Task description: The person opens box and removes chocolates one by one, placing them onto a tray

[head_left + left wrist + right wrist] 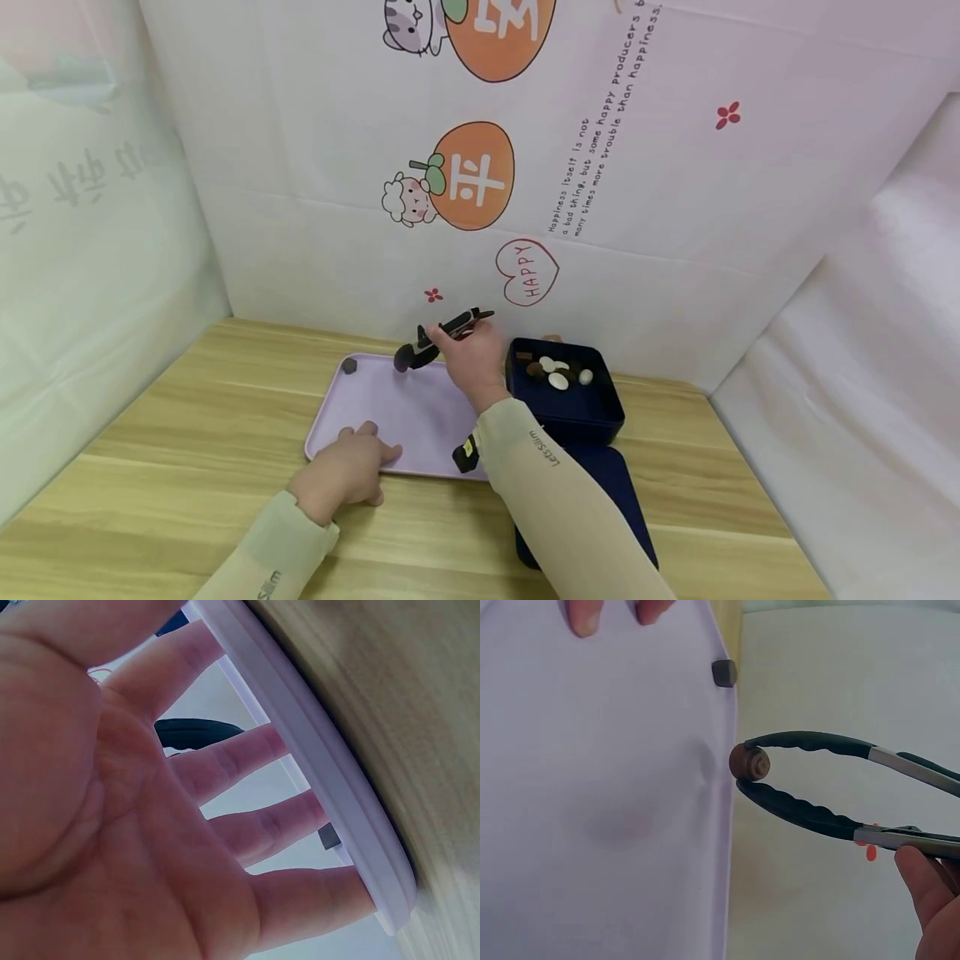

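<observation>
My right hand (477,358) holds black-and-silver tongs (456,323) above the far edge of the lilac tray (427,417). Between the tongs' tips, in the right wrist view, sits a round brown chocolate (750,763) with a swirl on its face. A dark faceted piece (349,366) lies in the tray's far left corner. At the near left edge of the tray, my left hand (348,467) rests on it. Its fingers reach nearly straight over the rim in the left wrist view.
Right of the tray stands a navy box (570,408) with several white and brown pieces (558,381) inside. A flat navy lid (622,492) lies in front of it, partly behind my right sleeve. A printed white cloth (337,250) hangs behind the wooden table (187,417).
</observation>
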Motion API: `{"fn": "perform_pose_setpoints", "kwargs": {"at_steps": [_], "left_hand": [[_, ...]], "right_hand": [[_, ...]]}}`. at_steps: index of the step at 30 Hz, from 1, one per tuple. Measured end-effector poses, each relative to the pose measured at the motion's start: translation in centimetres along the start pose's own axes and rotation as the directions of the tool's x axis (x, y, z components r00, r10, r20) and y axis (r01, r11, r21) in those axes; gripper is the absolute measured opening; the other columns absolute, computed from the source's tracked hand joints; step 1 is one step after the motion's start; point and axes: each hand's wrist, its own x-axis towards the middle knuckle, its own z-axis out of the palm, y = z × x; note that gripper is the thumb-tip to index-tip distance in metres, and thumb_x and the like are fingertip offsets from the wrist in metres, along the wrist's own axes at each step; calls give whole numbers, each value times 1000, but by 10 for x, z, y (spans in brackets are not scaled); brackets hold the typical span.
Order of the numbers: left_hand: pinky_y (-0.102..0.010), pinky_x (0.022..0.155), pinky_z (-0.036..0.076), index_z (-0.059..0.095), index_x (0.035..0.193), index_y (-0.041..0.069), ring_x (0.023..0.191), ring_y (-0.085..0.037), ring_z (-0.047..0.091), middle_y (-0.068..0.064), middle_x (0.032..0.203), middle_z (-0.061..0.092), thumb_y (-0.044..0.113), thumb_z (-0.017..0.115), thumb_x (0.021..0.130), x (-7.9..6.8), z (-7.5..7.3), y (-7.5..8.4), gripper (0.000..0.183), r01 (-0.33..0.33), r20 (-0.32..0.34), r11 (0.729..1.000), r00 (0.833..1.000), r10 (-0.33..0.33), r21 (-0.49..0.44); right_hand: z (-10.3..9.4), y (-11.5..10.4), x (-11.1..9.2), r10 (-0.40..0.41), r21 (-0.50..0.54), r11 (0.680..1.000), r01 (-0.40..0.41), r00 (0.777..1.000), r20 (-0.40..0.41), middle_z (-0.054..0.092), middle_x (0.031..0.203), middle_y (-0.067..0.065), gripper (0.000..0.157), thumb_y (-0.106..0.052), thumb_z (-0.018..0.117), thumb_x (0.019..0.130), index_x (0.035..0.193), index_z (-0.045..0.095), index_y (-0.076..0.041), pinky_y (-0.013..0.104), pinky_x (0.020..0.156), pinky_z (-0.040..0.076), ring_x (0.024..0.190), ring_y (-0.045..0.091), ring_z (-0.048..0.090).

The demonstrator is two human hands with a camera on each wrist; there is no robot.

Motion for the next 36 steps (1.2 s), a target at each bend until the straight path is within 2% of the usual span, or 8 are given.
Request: {"fn": "perform_pose_setpoints", "kwargs": {"at_steps": [6, 11, 16, 36], "left_hand": [[-63, 84, 49, 68, 130, 14, 116, -49, 47, -26, 142, 46, 12, 91, 64, 0, -2, 1, 70, -7, -10, 1000, 1000, 7, 7], [-64, 85, 49, 68, 130, 15, 116, -50, 47, -26, 141, 46, 12, 91, 64, -1, -3, 2, 70, -10, -7, 1000, 1000, 10, 2], [-65, 86, 48, 69, 130, 15, 117, -51, 47, -26, 141, 47, 12, 91, 65, 0, -4, 3, 69, -8, -8, 1000, 1000, 8, 3], [-68, 89, 46, 69, 129, 15, 118, -52, 46, -27, 142, 46, 12, 91, 63, 1, 1, -1, 70, -8, -6, 1000, 1000, 8, 3]], "right_hand": [[14, 4, -2, -37, 45, 998, 37, 999, 10, 67, 76, -4, 28, -35, 83, 82, 89, 63, -16, 35, 64, 52, 72, 14, 64], [21, 8, -5, -18, 47, 999, 18, 1000, 13, 67, 79, -7, 36, -35, 84, 81, 98, 58, -17, 32, 65, 54, 73, 9, 66], [21, 8, -7, -2, 60, 998, 0, 1000, 27, 67, 84, -5, 40, -37, 83, 82, 103, 55, -16, 34, 66, 54, 77, 11, 66], [16, 5, -9, -2, 84, 996, -1, 999, 34, 67, 83, -2, 38, -35, 83, 82, 99, 54, -16, 35, 67, 53, 77, 13, 65]]}}
